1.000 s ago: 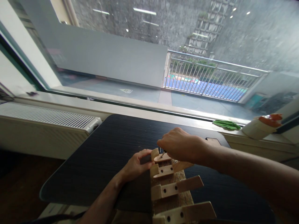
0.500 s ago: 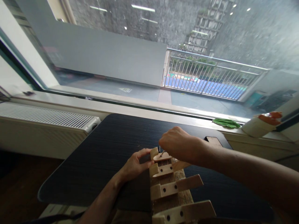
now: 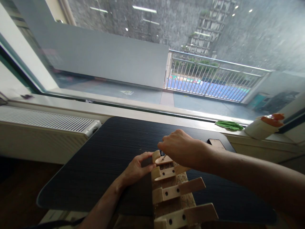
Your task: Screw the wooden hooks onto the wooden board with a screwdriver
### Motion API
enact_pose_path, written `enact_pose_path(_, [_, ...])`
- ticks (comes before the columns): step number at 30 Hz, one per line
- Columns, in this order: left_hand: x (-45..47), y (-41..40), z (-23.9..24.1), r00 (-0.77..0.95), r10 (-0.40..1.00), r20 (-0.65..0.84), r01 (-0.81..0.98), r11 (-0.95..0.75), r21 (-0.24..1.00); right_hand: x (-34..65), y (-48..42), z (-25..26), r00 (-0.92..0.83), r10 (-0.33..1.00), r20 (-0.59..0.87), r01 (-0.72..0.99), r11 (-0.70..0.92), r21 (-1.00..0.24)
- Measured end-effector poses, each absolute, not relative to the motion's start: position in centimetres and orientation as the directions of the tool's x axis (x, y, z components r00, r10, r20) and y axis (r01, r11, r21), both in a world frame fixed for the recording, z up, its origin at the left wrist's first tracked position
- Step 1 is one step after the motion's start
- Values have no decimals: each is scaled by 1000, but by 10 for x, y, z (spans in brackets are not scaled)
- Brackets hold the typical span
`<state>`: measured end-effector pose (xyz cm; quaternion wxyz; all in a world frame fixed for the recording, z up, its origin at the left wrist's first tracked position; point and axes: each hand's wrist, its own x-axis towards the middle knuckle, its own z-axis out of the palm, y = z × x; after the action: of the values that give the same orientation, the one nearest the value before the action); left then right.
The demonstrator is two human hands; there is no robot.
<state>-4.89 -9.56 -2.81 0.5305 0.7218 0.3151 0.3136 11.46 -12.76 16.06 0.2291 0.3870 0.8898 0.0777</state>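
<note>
A long wooden rack (image 3: pixel 184 186) lies on the dark table, with several pale wooden hooks across it. Each of the nearer hooks, such as this wooden hook (image 3: pixel 182 187), shows two dark round holes or screw heads. My left hand (image 3: pixel 137 168) pinches the rounded end of the farthest wooden hook (image 3: pixel 156 156) between thumb and fingers. Above that hook, my right hand (image 3: pixel 177 144) is closed around a thin metal tool (image 3: pixel 164 157). Its shaft reaches down to the hook's surface, while the handle is hidden in my fist.
The black table (image 3: pixel 95 165) stands against the window sill. A phone (image 3: pixel 216 144) lies near its far right corner. On the sill rest a green cloth (image 3: pixel 228 125) and a white container (image 3: pixel 260 128) with an orange top. A white radiator (image 3: pixel 47 130) is at left.
My right fist has turned slightly over the farthest hook, with the tool's shaft still at the same spot. The view has shifted a little; my left hand keeps its hold.
</note>
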Motion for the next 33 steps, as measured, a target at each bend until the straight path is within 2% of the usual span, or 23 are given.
enact_pose_path(6, [-49,-97,-25,618,777,117,136,-253,958,119,-121,148,-615,736,-282,674,677,297])
enact_pose_path(20, [-49,-96,-26,603,790,116,137,-245,960,122,-121,150,-602,751,-272,691,661,293])
enact_pose_path(26, [-50,-95,-29,584,805,100,176,-246,953,119,-127,166,-579,746,-329,682,665,306])
enact_pose_path(33, [-49,-96,-26,598,793,121,132,-246,960,120,-122,160,-573,759,-309,697,650,302])
